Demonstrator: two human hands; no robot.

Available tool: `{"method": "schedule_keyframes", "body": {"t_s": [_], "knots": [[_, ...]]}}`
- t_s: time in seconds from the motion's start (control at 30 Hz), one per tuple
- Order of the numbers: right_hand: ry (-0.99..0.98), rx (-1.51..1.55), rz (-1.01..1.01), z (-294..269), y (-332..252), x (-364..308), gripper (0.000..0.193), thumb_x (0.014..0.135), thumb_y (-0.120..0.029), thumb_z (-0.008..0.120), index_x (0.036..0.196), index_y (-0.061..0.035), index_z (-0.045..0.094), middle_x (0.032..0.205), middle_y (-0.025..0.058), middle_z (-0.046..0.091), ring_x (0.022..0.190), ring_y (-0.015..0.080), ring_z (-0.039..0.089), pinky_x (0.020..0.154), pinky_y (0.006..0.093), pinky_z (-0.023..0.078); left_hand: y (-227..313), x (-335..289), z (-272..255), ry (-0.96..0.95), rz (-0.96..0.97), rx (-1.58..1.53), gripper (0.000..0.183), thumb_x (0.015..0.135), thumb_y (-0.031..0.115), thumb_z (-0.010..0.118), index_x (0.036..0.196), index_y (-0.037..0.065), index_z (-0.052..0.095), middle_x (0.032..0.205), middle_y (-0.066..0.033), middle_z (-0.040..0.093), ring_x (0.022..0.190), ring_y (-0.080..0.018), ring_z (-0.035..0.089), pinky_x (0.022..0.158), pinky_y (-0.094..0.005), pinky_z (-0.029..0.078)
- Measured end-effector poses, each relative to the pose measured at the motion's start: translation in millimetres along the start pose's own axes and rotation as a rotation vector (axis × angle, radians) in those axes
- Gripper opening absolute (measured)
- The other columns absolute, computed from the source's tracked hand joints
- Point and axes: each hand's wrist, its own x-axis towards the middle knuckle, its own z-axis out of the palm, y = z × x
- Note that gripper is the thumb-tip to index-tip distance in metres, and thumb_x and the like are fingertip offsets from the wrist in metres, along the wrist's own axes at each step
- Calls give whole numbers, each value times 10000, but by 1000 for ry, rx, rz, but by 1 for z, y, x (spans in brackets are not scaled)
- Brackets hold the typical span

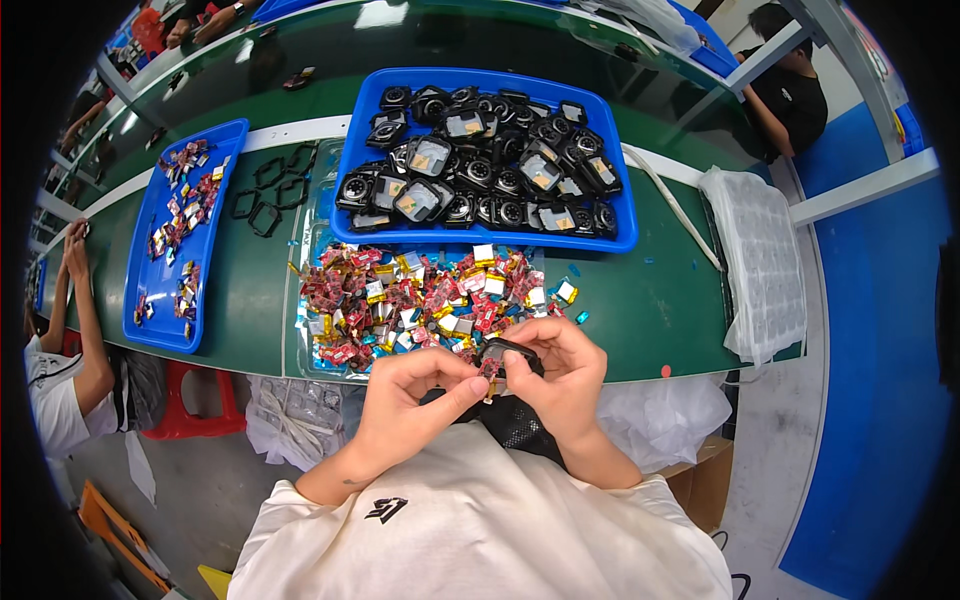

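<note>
My right hand (560, 378) grips a black watch case (509, 346) between thumb and fingers, above the front edge of the green table. At the case's near side my left hand (422, 398) pinches a small red circuit board (489, 368) with thumb and forefinger. The board touches or overlaps the case; whether it sits inside cannot be made out. Just beyond my hands spreads a heap of red circuit boards with small silver-and-yellow batteries (430, 295). Behind the heap, a blue tray (345, 215) holds many black watch cases (475, 172).
A narrow blue tray (215, 250) with more boards stands at the left. Black square frames (264, 219) lie between the trays. Plastic-wrapped clear trays (757, 265) stand at the right, beside a white cable (675, 205). Other people work at the left and far right.
</note>
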Motion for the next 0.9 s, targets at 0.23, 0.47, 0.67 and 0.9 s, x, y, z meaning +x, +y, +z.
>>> {"method": "schedule_keyframes", "body": {"t_s": [0.23, 0.47, 0.67, 0.9], "knots": [[-1, -316, -249, -4, 2, 0, 185, 668, 56, 693, 836, 27, 622, 834, 118, 671, 762, 168, 657, 686, 272, 521, 0, 1, 0, -11, -89, -33, 85, 839, 8, 670, 885, -61, 650, 860, -96, 672, 769, -109, 633, 711, -247, 517], [-62, -324, -274, -6, -1, 3, 190, 663, 45, 707, 834, 24, 627, 837, 123, 673, 752, 179, 659, 677, 280, 522, -4, 3, -1, 63, -60, -6, 88, 823, 12, 690, 861, -49, 640, 819, -76, 670, 729, -86, 621, 659, -209, 498], [-108, -169, -232, -6, -4, 1, 168, 707, 19, 726, 844, 28, 629, 834, 114, 674, 748, 150, 654, 676, 255, 524, -8, 6, 2, 137, 61, 131, 115, 780, 24, 729, 843, -33, 651, 757, -41, 653, 656, -54, 574, 604, -190, 453], [-439, -422, -438, -27, -16, 8, 191, 671, 26, 702, 854, -16, 667, 800, 88, 649, 676, 223, 616, 607, 315, 502, -8, -1, -3, 21, -13, 142, 108, 770, 34, 729, 837, -35, 681, 742, -40, 660, 635, -45, 556, 584, -188, 442]]}}
